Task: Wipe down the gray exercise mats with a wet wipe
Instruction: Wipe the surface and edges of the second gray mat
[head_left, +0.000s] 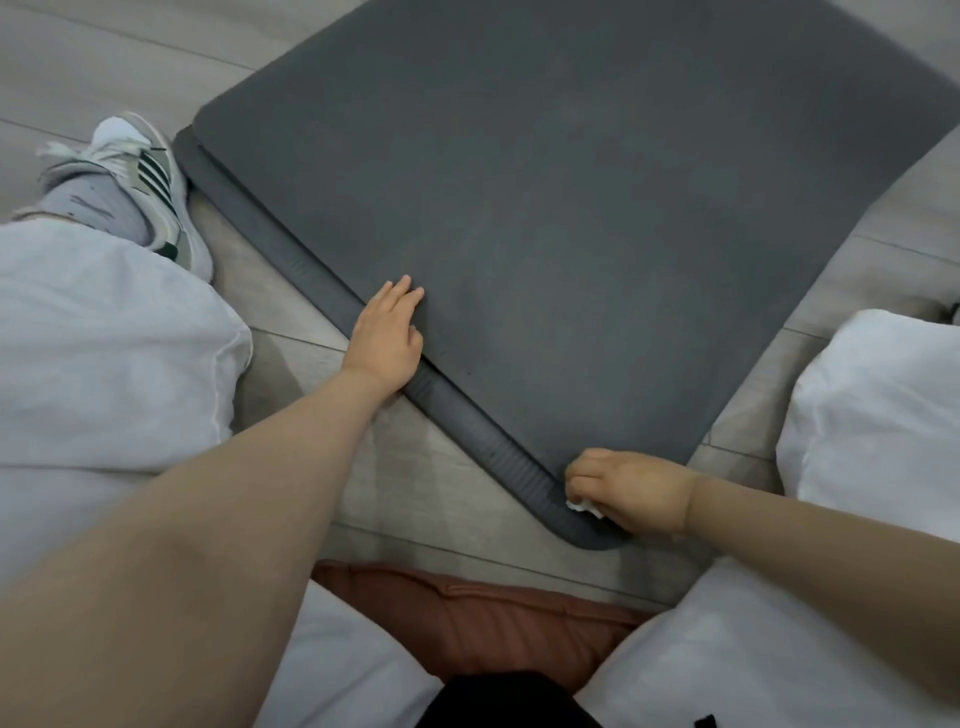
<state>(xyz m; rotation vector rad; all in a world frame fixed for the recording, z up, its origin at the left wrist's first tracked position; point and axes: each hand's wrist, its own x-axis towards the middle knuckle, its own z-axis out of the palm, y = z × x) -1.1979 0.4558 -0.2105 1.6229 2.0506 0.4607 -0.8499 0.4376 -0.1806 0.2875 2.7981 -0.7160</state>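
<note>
Two gray mats (571, 208) are lying stacked on the floor (441, 483), far ends cut off. The left hand (387, 338) is pressing flat, fingers straight, on the top mat's left edge. The right hand (631, 491) is clenching the wet wipe (584, 506) at the near corner, mostly hiding it. A sneaker (135, 171) is showing far left.

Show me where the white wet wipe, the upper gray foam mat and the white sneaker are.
white wet wipe (584, 506): head view, crumpled edge below fingers.
upper gray foam mat (571, 208): head view, top surface.
white sneaker (140, 161): head view, striped side.
</note>
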